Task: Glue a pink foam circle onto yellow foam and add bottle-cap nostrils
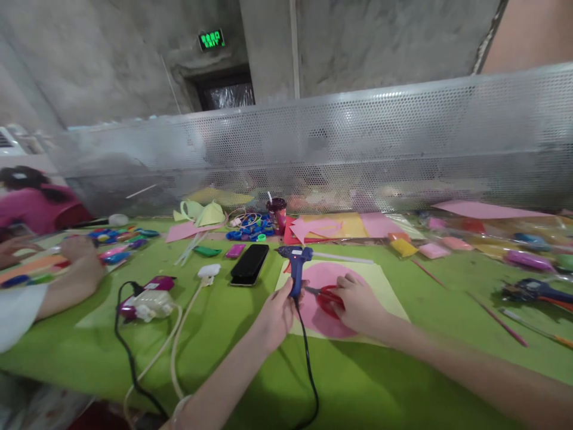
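My left hand (278, 318) is closed around the lower handle of a blue hot glue gun (296, 267), held upright with its nozzle to the left. A pale glue stick (344, 258) reaches out to the right behind it, and a black cord hangs from the grip. In my right hand (360, 304) are red-handled scissors (329, 300), their blades pointing left toward the glue gun's handle. Under both hands lies a pink paper circle (313, 319) on a pale yellow sheet (391, 298).
A black phone (250, 264), a white charger (208, 272) and a power strip (150, 298) sit left. Behind stands a dark red cup (277, 215) near coloured papers (351, 226). Another glue gun (537, 291) lies right. A co-worker's arm (74, 278) rests at far left.
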Motion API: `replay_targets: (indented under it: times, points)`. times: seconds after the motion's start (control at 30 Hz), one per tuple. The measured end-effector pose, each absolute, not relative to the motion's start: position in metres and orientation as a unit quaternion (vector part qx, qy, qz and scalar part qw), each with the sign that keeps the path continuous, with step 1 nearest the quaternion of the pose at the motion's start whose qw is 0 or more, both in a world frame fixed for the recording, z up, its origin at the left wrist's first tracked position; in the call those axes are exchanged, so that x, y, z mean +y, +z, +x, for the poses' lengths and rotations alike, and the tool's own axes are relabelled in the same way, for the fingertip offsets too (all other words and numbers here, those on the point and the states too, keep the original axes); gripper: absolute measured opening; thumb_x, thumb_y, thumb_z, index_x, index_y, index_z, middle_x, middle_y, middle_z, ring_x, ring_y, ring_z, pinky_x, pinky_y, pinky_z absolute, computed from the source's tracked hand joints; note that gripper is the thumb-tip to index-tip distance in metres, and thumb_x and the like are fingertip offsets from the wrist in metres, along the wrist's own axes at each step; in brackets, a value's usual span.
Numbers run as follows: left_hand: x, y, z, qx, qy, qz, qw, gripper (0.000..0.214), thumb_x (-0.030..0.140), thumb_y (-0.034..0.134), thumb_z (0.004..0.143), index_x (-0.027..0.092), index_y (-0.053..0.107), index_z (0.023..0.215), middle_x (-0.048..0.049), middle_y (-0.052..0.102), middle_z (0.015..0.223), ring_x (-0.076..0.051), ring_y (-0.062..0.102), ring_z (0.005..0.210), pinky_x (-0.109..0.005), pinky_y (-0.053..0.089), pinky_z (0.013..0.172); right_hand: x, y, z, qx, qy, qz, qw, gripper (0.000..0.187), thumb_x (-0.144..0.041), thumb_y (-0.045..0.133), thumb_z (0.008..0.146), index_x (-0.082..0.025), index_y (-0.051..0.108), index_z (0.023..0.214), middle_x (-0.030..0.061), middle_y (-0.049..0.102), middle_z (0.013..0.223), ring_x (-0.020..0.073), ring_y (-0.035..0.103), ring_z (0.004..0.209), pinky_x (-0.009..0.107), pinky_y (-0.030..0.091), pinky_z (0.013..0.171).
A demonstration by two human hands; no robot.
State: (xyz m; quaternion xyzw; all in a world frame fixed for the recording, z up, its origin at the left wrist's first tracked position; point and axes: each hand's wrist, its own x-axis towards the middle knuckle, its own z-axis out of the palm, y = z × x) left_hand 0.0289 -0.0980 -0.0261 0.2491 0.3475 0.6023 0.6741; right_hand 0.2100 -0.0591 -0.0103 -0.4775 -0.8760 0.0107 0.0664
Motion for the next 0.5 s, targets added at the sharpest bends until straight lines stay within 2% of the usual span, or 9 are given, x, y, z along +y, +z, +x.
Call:
replay_targets:
  times: [0.27, 0.4, 0.5]
  points:
    - [-0.096, -0.034, 0.027, 0.339, 0.607, 0.263, 0.668, 0.025, 0.031, 0.07, 0.073, 0.008, 0.069, 0.084, -0.0036, 0.059, 0.07, -0.01, 0.049, 0.064, -0.023, 0.038, 0.064, -0.046, -0.003, 0.229, -0.848, 0.011, -0.524, 0.075, 0.034, -0.027, 0.04, 0.086, -0.019, 0.073, 0.091, 0.0129, 0.062, 0.082, 0.025, 0.052, 0.084, 0.033, 0.038, 0.07]
    - [-0.097, -0.033, 0.027, 0.342, 0.599, 0.268, 0.672, 0.024, 0.031, 0.071, 0.072, 0.009, 0.069, 0.084, -0.0031, 0.058, 0.072, -0.01, 0.05, 0.066, -0.023, 0.039, 0.067, -0.053, -0.006, 0.222, -0.859, 0.026, -0.503, 0.085, 0.027, -0.028, 0.048, 0.082, -0.02, 0.074, 0.083, 0.0118, 0.064, 0.083, 0.0244, 0.053, 0.087, 0.032, 0.038, 0.073]
    - [-0.097, -0.034, 0.027, 0.337, 0.604, 0.268, 0.671, 0.028, 0.034, 0.071, 0.072, 0.009, 0.07, 0.083, -0.0032, 0.058, 0.071, -0.01, 0.049, 0.065, -0.022, 0.039, 0.066, -0.05, -0.005, 0.222, -0.848, 0.042, -0.518, 0.107, 0.031, -0.029, 0.045, 0.084, -0.018, 0.074, 0.082, 0.0123, 0.064, 0.079, 0.023, 0.055, 0.078, 0.032, 0.039, 0.068]
